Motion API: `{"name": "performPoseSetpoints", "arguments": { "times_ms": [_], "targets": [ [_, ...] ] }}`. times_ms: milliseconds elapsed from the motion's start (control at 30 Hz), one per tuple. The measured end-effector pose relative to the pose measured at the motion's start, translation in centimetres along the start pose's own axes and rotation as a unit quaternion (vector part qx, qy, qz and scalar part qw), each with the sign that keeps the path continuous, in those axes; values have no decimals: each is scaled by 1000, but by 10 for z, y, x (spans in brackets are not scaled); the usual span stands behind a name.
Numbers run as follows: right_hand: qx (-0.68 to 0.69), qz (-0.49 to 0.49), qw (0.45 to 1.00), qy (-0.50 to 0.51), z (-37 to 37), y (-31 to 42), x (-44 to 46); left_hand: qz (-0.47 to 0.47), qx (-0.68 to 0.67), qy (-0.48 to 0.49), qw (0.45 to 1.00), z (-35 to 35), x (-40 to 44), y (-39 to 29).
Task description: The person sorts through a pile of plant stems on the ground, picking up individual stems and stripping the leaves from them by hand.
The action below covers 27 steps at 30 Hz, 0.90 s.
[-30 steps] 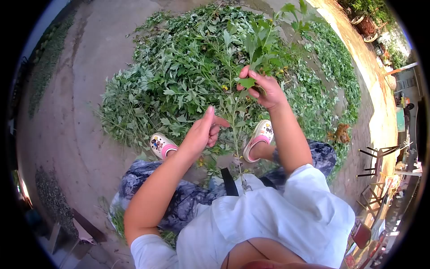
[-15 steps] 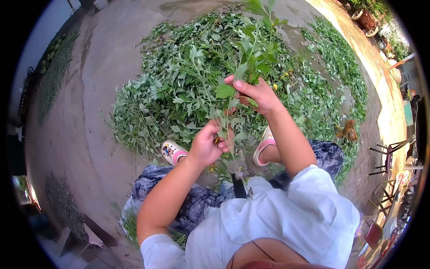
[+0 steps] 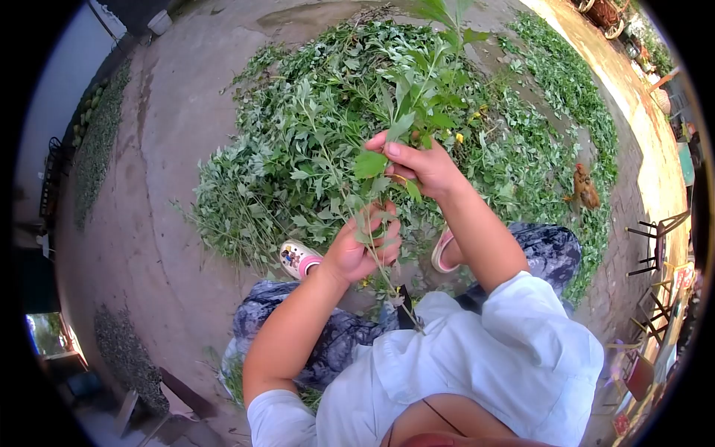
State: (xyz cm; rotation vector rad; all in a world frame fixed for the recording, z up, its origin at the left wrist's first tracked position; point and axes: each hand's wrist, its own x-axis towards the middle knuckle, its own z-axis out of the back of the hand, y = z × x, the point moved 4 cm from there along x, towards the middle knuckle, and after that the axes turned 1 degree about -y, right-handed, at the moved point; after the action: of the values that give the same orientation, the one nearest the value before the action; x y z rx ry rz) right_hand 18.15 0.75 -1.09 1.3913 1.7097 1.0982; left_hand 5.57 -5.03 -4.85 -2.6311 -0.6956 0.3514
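A long leafy green stem (image 3: 434, 83) stands between my hands, its top pointing away from me and its bare lower end reaching my shirt. My right hand (image 3: 418, 165) is closed around the upper part, with the thumb beside a broad bright leaf (image 3: 370, 164). Lower down, my left hand (image 3: 356, 252) is closed with its fingers curled about the lower stem. Its fingertips are partly hidden by leaves. Beyond both hands lies a large heap of cut leafy stems (image 3: 261, 175) on the ground.
My shoes (image 3: 296, 258) rest at the heap's near edge. A brown chicken (image 3: 585, 188) stands at the right among more spread greenery (image 3: 570, 89). Chairs (image 3: 657, 242) line the far right. Dark dried material (image 3: 125, 354) lies at the lower left, and a white bucket (image 3: 159, 22) stands at the top left.
My left hand has moved slightly up and right along the stem, its fingers curling more. My right hand has barely moved. The chicken has raised its head, and the view has shifted a little.
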Motion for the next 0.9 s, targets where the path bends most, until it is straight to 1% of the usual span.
{"name": "performPoseSetpoints", "arguments": {
  "times_ms": [67, 133, 167, 233, 267, 300, 333, 367, 433, 467, 533, 567, 633, 667, 700, 767, 800, 833, 867, 900],
  "targets": [
    [28, -9, 1000, 5, 2, 0, -3, 0, -23, 12, 1000, 0, 1, 0],
    [55, -18, 998, 9, 4, 1, -4, 2, -23, -63, 998, 13, 3, 0],
    [52, -12, 999, 5, 6, 2, -4, 2, -24, -63, 998, 16, 4, 1],
    [49, -7, 999, 1, 8, 3, -4, -8, -59, -126, 990, 25, 3, 2],
    [42, 5, 999, -17, 10, 3, -4, -9, -60, -126, 990, 26, 3, 2],
    [35, 18, 999, -35, 12, 4, -4, -32, -53, -124, 990, 26, 3, -1],
    [34, 17, 999, -35, 13, 4, -4, -56, -46, -123, 990, 27, 2, -3],
    [46, 11, 998, -44, 15, 4, -5, -56, -46, -123, 990, 29, 2, -3],
    [58, 5, 997, -52, 19, 4, -6, -85, -13, -243, 966, 41, -1, -6],
    [60, 9, 997, -50, 21, 5, -7, -85, -14, -243, 966, 40, -2, -9],
    [61, 13, 997, -48, 28, 4, -7, -70, 59, -253, 963, 38, -4, -17],
    [56, 10, 996, -63, 35, 2, -6, -70, 58, -253, 963, 41, -6, -22],
    [50, 6, 996, -77, 44, 0, -4, 33, 102, -214, 971, 39, -6, -27],
    [26, 11, 994, -102, 49, 0, -4, 49, 119, -215, 968, 34, -10, -30],
    [2, 16, 992, -128, 54, 1, -4, 50, 119, -216, 968, 27, -14, -35],
    [2, 3, 992, -125, 57, 3, -4, 106, 33, -163, 980, 11, -20, -37],
    [-27, 27, 987, -153, 57, 5, -3, 111, 41, -128, 985, 4, -22, -39],
    [-55, 50, 981, -181, 58, 8, -3, 113, 40, -128, 985, 4, -22, -37],
    [-63, 39, 985, -158, 59, 8, -3, 95, 151, -142, 974, 6, -23, -37],
    [-63, 38, 984, -160, 60, 7, -3, 75, 260, -154, 950, 7, -23, -37]
  ]
}}
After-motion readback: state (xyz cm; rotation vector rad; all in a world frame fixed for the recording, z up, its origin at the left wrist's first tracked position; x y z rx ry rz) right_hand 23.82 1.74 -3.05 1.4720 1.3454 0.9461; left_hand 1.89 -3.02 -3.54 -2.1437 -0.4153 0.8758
